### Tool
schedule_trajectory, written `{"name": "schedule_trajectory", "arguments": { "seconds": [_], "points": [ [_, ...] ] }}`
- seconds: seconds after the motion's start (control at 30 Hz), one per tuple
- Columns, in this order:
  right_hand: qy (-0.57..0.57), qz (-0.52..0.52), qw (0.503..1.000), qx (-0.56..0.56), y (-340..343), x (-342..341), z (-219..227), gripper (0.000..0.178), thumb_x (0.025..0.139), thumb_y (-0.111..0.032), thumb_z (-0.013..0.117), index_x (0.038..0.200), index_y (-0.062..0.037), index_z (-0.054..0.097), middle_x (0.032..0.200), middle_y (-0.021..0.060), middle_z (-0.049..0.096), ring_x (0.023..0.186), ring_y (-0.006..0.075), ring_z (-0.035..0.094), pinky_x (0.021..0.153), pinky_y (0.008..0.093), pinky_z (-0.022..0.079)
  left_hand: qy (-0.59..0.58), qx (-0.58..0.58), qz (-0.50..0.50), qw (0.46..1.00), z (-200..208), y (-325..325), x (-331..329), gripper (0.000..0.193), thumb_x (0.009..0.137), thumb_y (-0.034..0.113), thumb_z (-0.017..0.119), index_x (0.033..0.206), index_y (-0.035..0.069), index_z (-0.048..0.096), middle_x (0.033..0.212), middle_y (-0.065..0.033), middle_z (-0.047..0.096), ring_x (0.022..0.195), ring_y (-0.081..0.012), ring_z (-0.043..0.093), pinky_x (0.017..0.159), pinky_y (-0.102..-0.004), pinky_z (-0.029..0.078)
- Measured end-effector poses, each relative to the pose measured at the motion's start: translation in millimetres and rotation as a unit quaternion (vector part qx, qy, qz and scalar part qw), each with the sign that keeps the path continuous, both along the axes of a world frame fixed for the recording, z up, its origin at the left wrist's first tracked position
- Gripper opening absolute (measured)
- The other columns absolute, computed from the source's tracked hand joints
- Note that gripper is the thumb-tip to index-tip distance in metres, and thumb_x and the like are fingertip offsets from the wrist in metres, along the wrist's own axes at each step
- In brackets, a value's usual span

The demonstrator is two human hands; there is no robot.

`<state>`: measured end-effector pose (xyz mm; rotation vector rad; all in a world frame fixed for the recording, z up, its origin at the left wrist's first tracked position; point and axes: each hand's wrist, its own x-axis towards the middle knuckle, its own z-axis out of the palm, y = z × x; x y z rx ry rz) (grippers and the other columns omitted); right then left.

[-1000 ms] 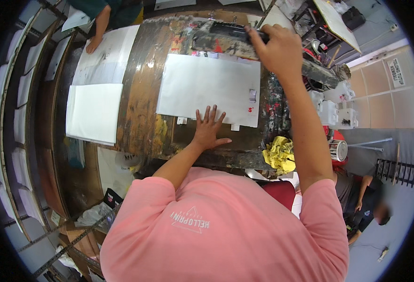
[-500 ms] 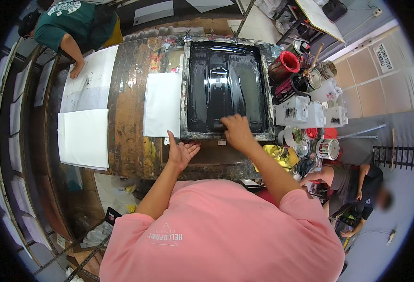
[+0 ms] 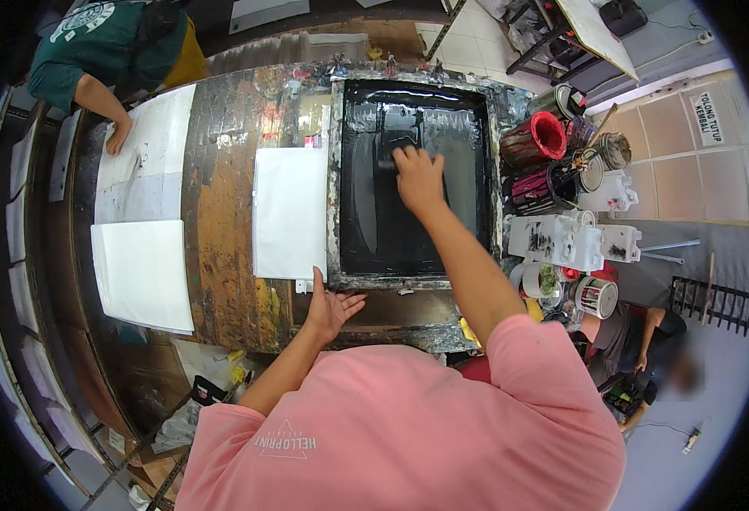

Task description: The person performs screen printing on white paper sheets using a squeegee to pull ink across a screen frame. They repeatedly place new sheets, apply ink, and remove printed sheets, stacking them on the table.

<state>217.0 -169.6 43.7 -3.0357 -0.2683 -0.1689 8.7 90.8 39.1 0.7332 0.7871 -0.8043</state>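
A screen-printing frame [image 3: 333,213] with a pale, ink-stained rim lies on the table, its mesh [image 3: 421,234] coated with glossy black ink. Over the upper middle of the mesh, my right hand [image 3: 420,175] is closed on what looks like a dark squeegee [image 3: 386,160]; most of it merges with the ink. My left hand [image 3: 334,311] is open, fingers spread and palm turned up, just off the frame's near left corner. The white paper stack [image 3: 289,213] lies along the frame's left side, its near edge by my left thumb.
Ink pots [image 3: 534,136], white jugs [image 3: 557,238] and cans [image 3: 597,296] crowd the table's right side. More white sheets [image 3: 140,272] lie at its left, where a co-worker's hand [image 3: 119,136] rests on paper. Shelves [image 3: 38,255] stand far left. Another person [image 3: 634,349] is at right.
My right hand has moved away from me, from the frame's near edge to the upper middle of the mesh. My left hand stays open near the corner.
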Motion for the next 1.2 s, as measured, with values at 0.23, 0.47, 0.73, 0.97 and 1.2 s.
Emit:
{"name": "schedule_trajectory", "arguments": {
  "seconds": [0.23,0.47,0.73,0.97,1.2],
  "points": [
    [0.182,0.072,0.981,0.003,-9.3,-44.7,71.2,0.037,0.093,-0.012,0.064,0.131,-0.0119,0.065,0.121,0.0140,0.072,0.115,0.0342,0.069,0.094,0.0579,0.050,-0.060,0.031,-0.005,0.998,24.3,-0.1,-12.0,0.123,0.094,0.094,0.033,0.164,-0.005,0.020,0.149,-0.0272,0.056,0.135,-0.0380,0.061,0.113,-0.0470,0.050],
    [0.047,0.038,0.996,0.058,15.3,-181.8,166.0,0.040,0.093,-0.041,0.073,0.115,-0.0075,0.069,0.112,0.0124,0.063,0.109,0.0340,0.061,0.094,0.0539,0.046,-0.244,0.030,-0.025,0.969,92.4,2.5,-15.0,0.104,0.104,0.083,0.022,0.158,-0.006,0.027,0.145,-0.0258,0.061,0.137,-0.0328,0.061,0.119,-0.0448,0.043],
    [-0.243,0.033,0.968,0.057,19.2,-103.3,249.4,0.045,0.095,-0.053,0.072,0.095,-0.0081,0.074,0.090,0.0079,0.064,0.093,0.0285,0.060,0.092,0.0495,0.036,-0.571,0.293,-0.128,0.757,128.5,11.6,33.7,0.083,0.110,0.072,0.033,0.161,0.007,0.043,0.159,-0.0257,0.051,0.151,-0.0378,0.046,0.125,-0.0488,0.034],
    [-0.239,0.019,0.970,0.052,14.9,-65.1,288.5,0.047,0.098,-0.053,0.070,0.095,-0.0062,0.077,0.091,0.0094,0.070,0.092,0.0291,0.065,0.089,0.0469,0.039,-0.324,0.727,-0.378,0.473,-10.7,62.3,-24.3,0.113,0.095,0.090,0.037,0.172,0.008,0.024,0.178,-0.0286,0.007,0.166,-0.0447,-0.006,0.122,-0.0759,-0.011],
    [-0.209,-0.004,0.977,0.050,10.5,-36.8,314.9,0.050,0.100,-0.055,0.066,0.096,-0.0063,0.079,0.088,0.0125,0.071,0.087,0.0314,0.067,0.086,0.0464,0.040,-0.412,0.716,-0.292,0.481,27.5,33.4,-11.2,0.109,0.097,0.078,0.055,0.164,-0.006,0.035,0.172,-0.0213,0.036,0.165,-0.0388,0.019,0.124,-0.0765,-0.004]
  ]
}}
